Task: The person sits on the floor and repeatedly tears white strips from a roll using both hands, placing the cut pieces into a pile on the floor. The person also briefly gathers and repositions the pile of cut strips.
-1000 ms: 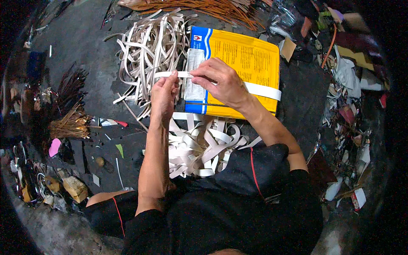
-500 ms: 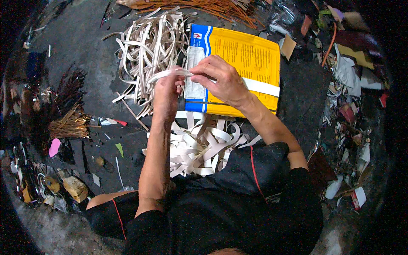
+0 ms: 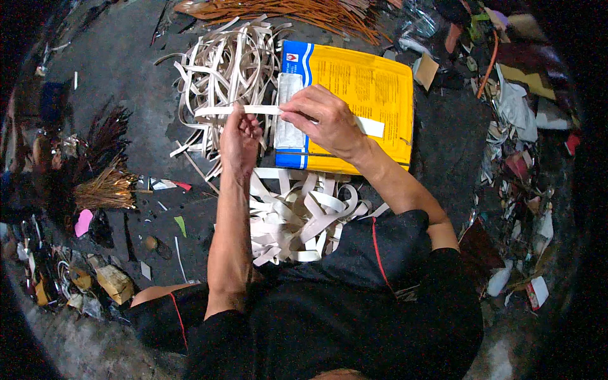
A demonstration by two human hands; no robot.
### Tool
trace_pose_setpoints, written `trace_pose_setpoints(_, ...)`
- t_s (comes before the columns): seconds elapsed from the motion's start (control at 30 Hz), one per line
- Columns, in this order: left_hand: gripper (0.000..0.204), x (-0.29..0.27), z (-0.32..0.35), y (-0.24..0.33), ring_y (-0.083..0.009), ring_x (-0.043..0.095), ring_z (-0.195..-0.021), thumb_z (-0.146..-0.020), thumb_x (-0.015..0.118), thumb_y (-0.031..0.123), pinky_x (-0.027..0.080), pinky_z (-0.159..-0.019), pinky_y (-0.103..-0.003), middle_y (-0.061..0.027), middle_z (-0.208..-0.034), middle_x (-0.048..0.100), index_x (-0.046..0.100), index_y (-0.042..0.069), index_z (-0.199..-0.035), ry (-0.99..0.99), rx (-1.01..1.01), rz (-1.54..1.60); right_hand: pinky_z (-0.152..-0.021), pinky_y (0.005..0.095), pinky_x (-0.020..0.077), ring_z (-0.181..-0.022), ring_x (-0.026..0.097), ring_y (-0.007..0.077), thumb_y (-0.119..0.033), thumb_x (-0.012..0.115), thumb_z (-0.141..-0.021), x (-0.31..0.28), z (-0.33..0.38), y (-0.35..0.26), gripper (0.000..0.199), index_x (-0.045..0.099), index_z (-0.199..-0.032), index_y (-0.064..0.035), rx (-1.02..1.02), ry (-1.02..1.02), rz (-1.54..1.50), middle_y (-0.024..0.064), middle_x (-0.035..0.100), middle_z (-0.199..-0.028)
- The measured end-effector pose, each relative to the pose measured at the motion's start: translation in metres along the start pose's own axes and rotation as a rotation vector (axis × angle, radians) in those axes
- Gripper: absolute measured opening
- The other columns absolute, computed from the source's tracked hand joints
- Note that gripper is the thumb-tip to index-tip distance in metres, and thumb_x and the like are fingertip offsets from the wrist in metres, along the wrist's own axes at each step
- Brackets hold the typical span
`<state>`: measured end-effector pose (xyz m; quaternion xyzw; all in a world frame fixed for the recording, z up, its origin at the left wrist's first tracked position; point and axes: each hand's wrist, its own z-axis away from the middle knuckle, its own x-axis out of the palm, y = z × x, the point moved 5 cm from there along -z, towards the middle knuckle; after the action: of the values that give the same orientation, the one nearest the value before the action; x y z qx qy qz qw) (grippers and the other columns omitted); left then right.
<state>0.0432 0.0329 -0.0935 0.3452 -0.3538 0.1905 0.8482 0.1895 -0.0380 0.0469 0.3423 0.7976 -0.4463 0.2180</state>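
A flat white strip [image 3: 261,109] runs between my hands. My right hand [image 3: 326,120] is closed in a pinch on it, over the yellow and blue container [image 3: 361,76] lying flat. The strip's right end comes out past that hand onto the yellow face. My left hand [image 3: 242,136] holds the same strip between thumb and fingers, and the left end sticks out beyond it. Beneath my right fingers, a whitish rectangular pad [image 3: 290,130] lies on the container's blue end. A tangled heap of narrow pale strips [image 3: 218,69] lies behind my left hand.
Wider white strips [image 3: 297,218] are heaped nearer me, by my lap. A broom-like bundle of brown bristles [image 3: 107,187] lies on the left of the dark floor. Long orange-brown sticks [image 3: 285,11] lie at the far side. Mixed scraps [image 3: 513,114] cover the right side.
The strip has slid left through my right hand, so less of it shows on the yellow face. My left hand has shifted slightly left, with the strip's left end now straighter.
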Motion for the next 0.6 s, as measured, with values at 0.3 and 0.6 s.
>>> trace_pose_setpoints(0.3, 0.022, 0.042, 0.033, 0.006, -0.0031, 0.041, -0.059, -0.09, 0.065, 0.027, 0.03, -0.052, -0.019, 0.0041, -0.07, 0.054, 0.062, 0.005, -0.087, 0.014, 0.041, -0.597, -0.072, 0.0361, 0.0485, -0.079, 0.059, 0.0267, -0.012, 0.07, -0.078, -0.001, 0.001, 0.0, 0.013, 0.065, -0.086, -0.0034, -0.032, -0.028, 0.02, 0.0084, 0.061, -0.083)
trace_pose_setpoints(0.6, 0.021, -0.001, -0.001, 0.009, -0.0039, 0.046, -0.06, -0.088, 0.068, 0.024, 0.032, -0.053, -0.017, 0.0009, -0.073, 0.057, 0.061, 0.005, -0.084, 0.043, 0.039, -0.502, -0.074, 0.036, 0.0491, -0.081, 0.059, 0.027, -0.011, 0.069, -0.079, -0.005, 0.003, -0.001, 0.014, 0.065, -0.089, -0.0034, -0.022, -0.051, 0.035, 0.0088, 0.061, -0.084)
